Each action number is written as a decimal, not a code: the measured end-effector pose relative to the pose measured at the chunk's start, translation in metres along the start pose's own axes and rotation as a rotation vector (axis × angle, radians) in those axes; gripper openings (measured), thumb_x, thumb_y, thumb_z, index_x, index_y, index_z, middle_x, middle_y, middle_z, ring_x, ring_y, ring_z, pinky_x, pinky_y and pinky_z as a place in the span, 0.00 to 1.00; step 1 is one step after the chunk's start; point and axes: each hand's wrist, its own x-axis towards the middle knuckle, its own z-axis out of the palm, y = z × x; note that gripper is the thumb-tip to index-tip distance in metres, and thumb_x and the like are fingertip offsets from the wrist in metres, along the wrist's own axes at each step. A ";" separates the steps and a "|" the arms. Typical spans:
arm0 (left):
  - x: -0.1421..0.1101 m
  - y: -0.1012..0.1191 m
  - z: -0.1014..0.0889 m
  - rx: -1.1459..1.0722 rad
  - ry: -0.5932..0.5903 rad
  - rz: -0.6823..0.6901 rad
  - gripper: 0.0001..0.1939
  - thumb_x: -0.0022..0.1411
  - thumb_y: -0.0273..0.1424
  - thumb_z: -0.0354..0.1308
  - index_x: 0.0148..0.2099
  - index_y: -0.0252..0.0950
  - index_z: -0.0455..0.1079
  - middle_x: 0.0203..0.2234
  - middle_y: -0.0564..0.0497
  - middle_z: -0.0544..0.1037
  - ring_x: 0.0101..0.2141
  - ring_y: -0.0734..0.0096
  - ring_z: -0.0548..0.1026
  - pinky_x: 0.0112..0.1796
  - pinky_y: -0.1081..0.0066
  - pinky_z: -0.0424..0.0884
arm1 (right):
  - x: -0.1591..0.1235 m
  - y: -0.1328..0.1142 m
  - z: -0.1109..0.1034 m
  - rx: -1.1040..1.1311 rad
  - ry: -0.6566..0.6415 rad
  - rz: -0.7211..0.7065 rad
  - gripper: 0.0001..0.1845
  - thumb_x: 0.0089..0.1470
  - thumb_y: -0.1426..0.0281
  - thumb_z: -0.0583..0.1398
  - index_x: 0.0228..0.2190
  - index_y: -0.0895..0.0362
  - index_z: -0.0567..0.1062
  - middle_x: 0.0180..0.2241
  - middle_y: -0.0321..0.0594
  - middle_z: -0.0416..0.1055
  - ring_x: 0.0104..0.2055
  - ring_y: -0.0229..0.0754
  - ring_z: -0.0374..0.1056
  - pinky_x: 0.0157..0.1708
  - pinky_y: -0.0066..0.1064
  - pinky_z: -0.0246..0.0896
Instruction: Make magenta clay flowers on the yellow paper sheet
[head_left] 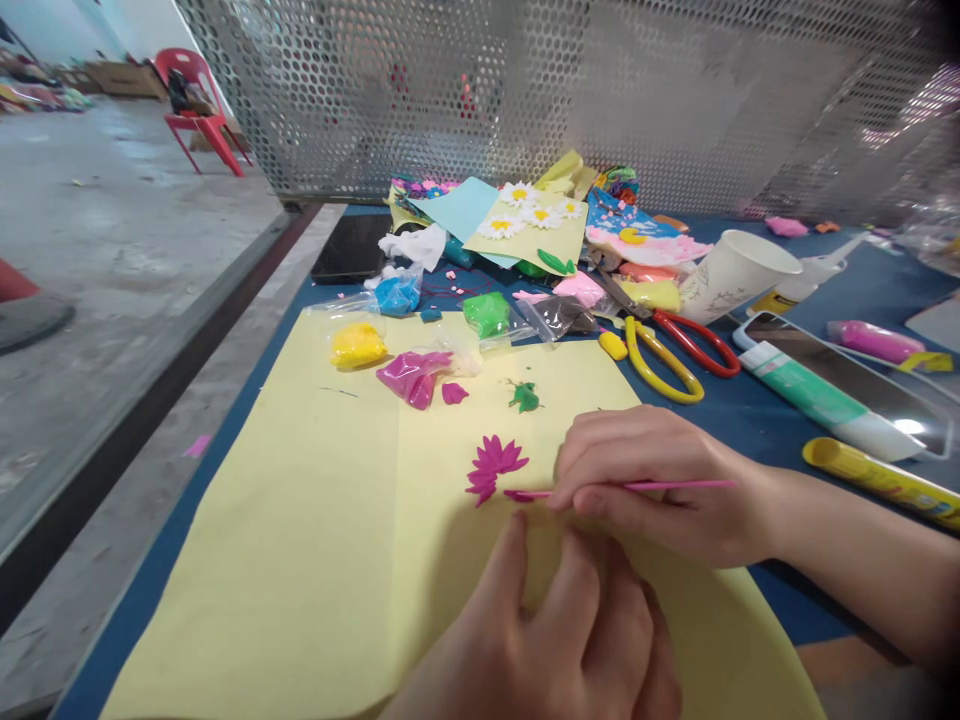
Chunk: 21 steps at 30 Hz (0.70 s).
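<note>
Clay petals (pixel 491 468), pink, on yellow paper (pixel 247 520), right hand (pixel 652 485) gripping thin stick (pixel 675 487)

A magenta clay flower (pixel 491 468) lies on pale yellow paper (pixel 262 520), near red-and-yellow scissor handles (pixel 664 362).

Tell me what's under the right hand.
The right hand rests above a pale yellow paper sheet, a thin magenta clay petal at its fingertips; what lies beneath the palm is hidden.
</note>
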 end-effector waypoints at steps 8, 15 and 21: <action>0.000 0.000 0.001 0.003 -0.001 0.003 0.12 0.66 0.29 0.50 0.44 0.42 0.75 0.38 0.57 0.80 0.41 0.64 0.77 0.37 0.63 0.78 | -0.001 0.002 0.000 0.003 0.017 -0.022 0.09 0.62 0.76 0.53 0.36 0.60 0.74 0.30 0.43 0.75 0.34 0.37 0.69 0.35 0.29 0.65; -0.002 0.001 0.000 0.003 0.003 -0.001 0.11 0.67 0.30 0.50 0.44 0.43 0.74 0.38 0.58 0.80 0.40 0.65 0.77 0.36 0.64 0.79 | -0.001 0.002 -0.001 0.006 0.017 -0.031 0.09 0.62 0.76 0.54 0.35 0.60 0.74 0.30 0.44 0.74 0.34 0.38 0.69 0.35 0.29 0.64; 0.000 0.001 0.000 -0.001 -0.003 0.002 0.11 0.66 0.30 0.50 0.43 0.43 0.75 0.38 0.58 0.80 0.40 0.65 0.78 0.36 0.64 0.79 | -0.001 0.002 0.000 0.007 0.001 -0.013 0.10 0.63 0.74 0.53 0.35 0.59 0.74 0.31 0.43 0.74 0.35 0.37 0.70 0.35 0.28 0.64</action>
